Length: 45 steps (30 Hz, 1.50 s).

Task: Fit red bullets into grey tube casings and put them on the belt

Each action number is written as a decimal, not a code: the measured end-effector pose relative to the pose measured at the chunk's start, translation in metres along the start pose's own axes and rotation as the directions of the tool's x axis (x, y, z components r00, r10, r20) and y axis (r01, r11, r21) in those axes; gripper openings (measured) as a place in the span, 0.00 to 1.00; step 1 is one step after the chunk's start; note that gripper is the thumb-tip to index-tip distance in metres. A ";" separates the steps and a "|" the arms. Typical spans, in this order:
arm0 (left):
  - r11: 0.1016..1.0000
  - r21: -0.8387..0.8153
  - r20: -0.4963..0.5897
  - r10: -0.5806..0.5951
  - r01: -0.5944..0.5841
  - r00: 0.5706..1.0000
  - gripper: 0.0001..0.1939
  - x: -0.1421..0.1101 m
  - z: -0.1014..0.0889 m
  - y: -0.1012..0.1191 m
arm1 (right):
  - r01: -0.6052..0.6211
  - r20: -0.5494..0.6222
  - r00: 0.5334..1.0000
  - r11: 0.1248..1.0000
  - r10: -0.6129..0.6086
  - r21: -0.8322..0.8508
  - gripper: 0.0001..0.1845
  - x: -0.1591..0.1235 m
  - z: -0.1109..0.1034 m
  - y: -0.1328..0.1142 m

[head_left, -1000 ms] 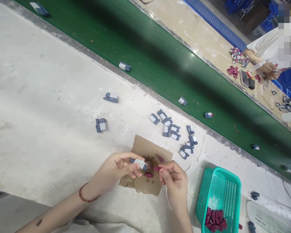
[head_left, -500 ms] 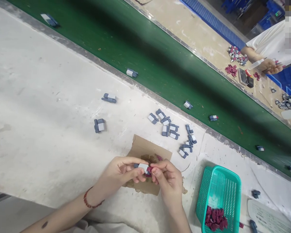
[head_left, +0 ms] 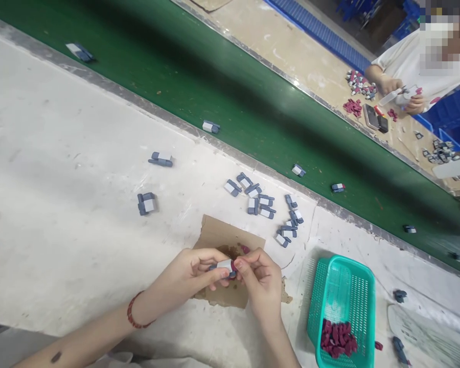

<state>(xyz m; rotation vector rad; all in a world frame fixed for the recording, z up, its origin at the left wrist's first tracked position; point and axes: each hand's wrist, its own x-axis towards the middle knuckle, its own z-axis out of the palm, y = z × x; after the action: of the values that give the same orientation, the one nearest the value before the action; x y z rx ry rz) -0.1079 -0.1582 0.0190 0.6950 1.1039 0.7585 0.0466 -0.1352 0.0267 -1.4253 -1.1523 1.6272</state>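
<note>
My left hand pinches a small blue-and-white plastic part between thumb and fingers. At its right end, my right hand is closed on a small maroon piece, which touches the part; the fingertips cover most of it. Both hands are over a torn sheet of brown cardboard with a dark wet stain. Another maroon piece lies on the cardboard, just behind my right fingers.
A turquoise basket with maroon pieces stands at right. Several blue-and-white parts lie beyond the cardboard. A green conveyor belt carries more parts. Across it, a person's hands work beside small piles.
My right hand has brought the maroon piece leftward against the end of the blue-and-white part. Parts on the belt have shifted right. The co-worker's hands have changed position.
</note>
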 end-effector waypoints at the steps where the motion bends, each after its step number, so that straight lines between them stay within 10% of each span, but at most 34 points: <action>1: 0.999 0.035 0.011 0.011 -0.011 1.000 0.11 0.001 0.001 0.001 | 0.010 -0.006 1.000 1.000 -0.011 -0.009 0.13 -0.001 -0.001 0.000; 6: 0.981 0.188 0.128 0.031 -0.055 0.991 0.14 0.015 0.008 0.012 | 0.104 -0.128 0.985 0.989 -0.117 -0.104 0.12 -0.008 -0.014 0.002; 11: 0.799 0.476 0.295 0.248 -0.367 0.923 0.15 0.065 0.016 0.051 | 0.173 -0.277 0.934 0.965 -0.225 -0.199 0.12 -0.023 -0.052 0.004; 18: 0.501 0.788 0.015 0.566 -0.358 0.824 0.14 0.200 0.014 0.102 | -0.145 -0.679 0.660 0.832 -0.322 -0.536 0.16 -0.081 -0.162 0.014; 23: 0.015 0.936 0.259 0.648 -0.352 0.716 0.17 0.248 0.023 0.111 | -0.301 -0.527 0.826 0.635 -0.199 -0.711 0.12 -0.120 -0.205 0.030; 28: -0.147 0.828 0.527 0.530 -0.541 0.664 0.21 0.270 0.074 0.104 | -0.303 -0.421 0.903 0.572 -0.083 -0.762 0.08 -0.123 -0.197 0.036; 37: 0.068 0.798 0.526 0.405 -0.599 0.748 0.15 0.277 0.147 0.087 | -0.250 -0.372 0.924 0.599 -0.088 -0.761 0.07 -0.115 -0.187 0.031; 45: 0.527 0.691 0.308 0.404 -0.495 0.861 0.20 0.217 0.115 0.093 | -0.073 -0.583 0.809 0.971 -0.076 -0.228 0.12 -0.115 -0.187 0.033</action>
<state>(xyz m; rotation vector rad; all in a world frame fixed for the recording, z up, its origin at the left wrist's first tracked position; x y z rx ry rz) 0.0399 0.0585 0.0169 1.7934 1.1348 0.6551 0.2520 -0.2175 0.0385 -1.9049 -0.9873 0.9313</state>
